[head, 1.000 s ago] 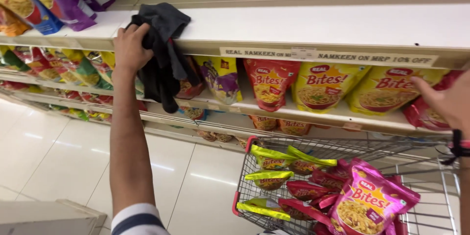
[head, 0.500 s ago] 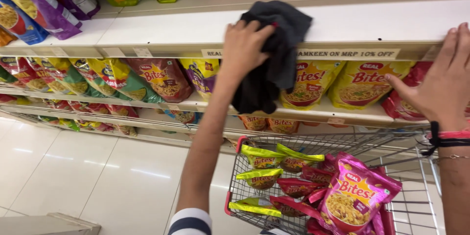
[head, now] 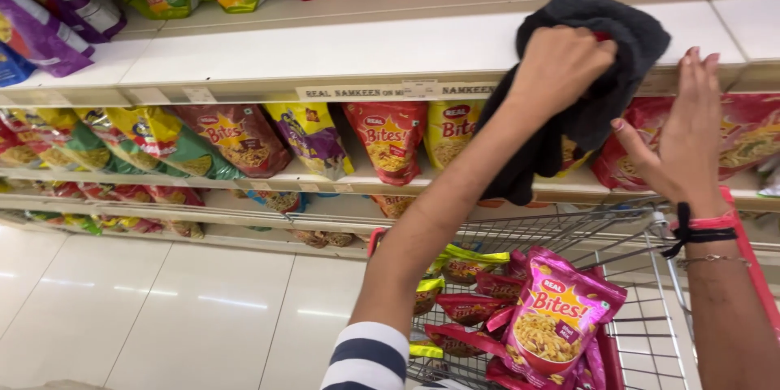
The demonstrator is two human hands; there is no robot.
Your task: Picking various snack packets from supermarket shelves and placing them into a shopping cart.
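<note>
While the left hand (head: 561, 65) presses a black cloth (head: 605, 45) onto the white shelf (head: 325, 49), its fingers curl tight around it. The right hand (head: 678, 142) rests open, fingers spread, on the shelf edge. It looks like wiping, so more sliding comes next.

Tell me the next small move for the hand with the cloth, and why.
Probably slide the left hand and its black cloth further right along the shelf. The cloth sits on the bare front strip, and more bare shelf lies to its right, by the open right hand.

cloth (head: 597, 106): dark, soft, matt | packets (head: 556, 321): glossy plastic | cart (head: 569, 227): metal wire
</note>
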